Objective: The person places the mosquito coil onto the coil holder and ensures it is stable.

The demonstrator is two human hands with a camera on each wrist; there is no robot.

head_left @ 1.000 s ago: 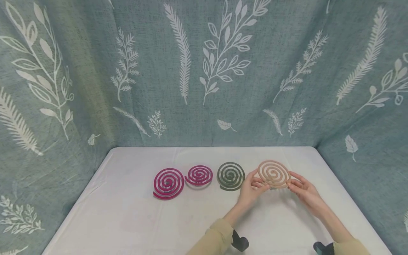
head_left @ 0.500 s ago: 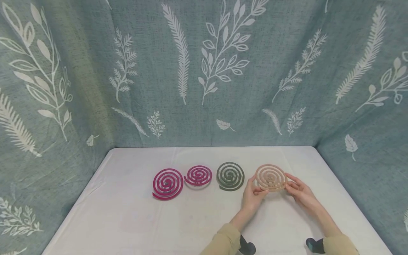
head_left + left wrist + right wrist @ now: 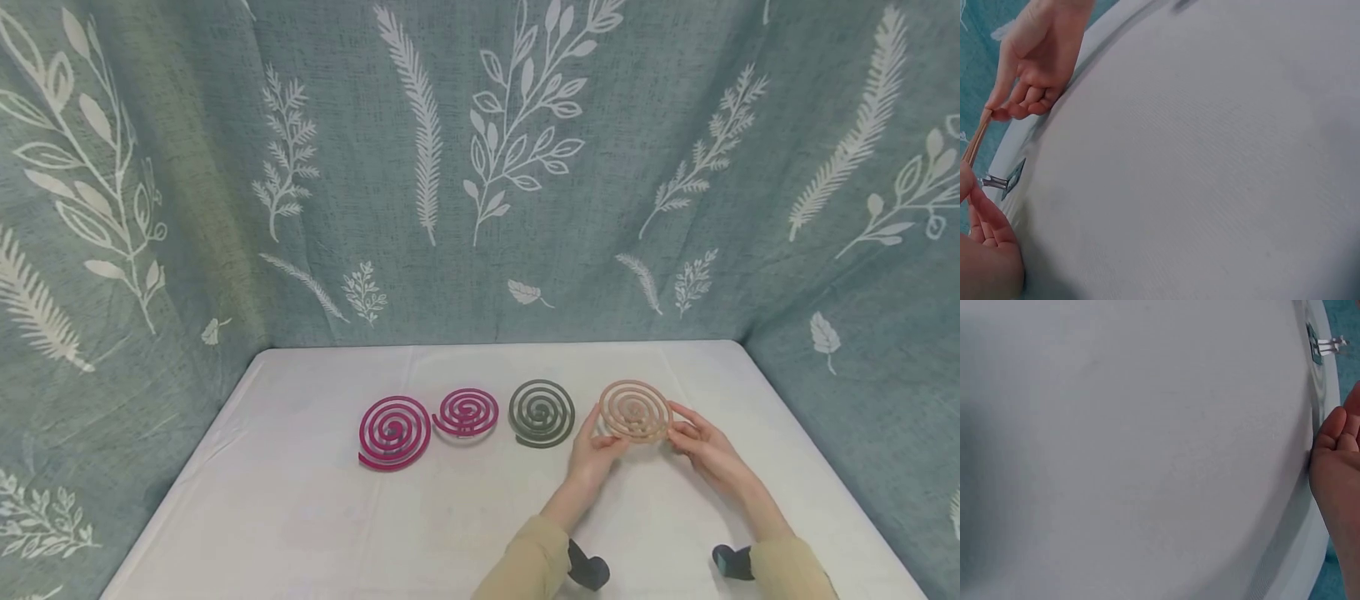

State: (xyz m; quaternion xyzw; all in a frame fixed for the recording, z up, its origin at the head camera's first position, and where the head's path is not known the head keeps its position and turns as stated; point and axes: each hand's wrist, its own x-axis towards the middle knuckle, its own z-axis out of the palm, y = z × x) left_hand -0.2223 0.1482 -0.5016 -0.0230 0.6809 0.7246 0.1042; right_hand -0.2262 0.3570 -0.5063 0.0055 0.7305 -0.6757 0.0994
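A peach-coloured mosquito coil is held tilted above the white table at the right of the head view. My left hand pinches its left edge between thumb and fingers. On the opposite edge, the thumb and fingers of my right hand pinch it too. In the left wrist view the coil shows nearly edge-on between both hands. A small metal stand with an upright clip sits on the table there; the right wrist view also catches the metal stand. From the head view the coil largely hides it.
Left of my hands, a dark green coil and two magenta coils, one flatter and one farther left, stand in a row on the white table. A patterned blue-green curtain encloses the back and sides.
Both hands have shifted slightly left with the peach coil. It dipped lower half a second ago and has since risen a little. The other coils stay in place.
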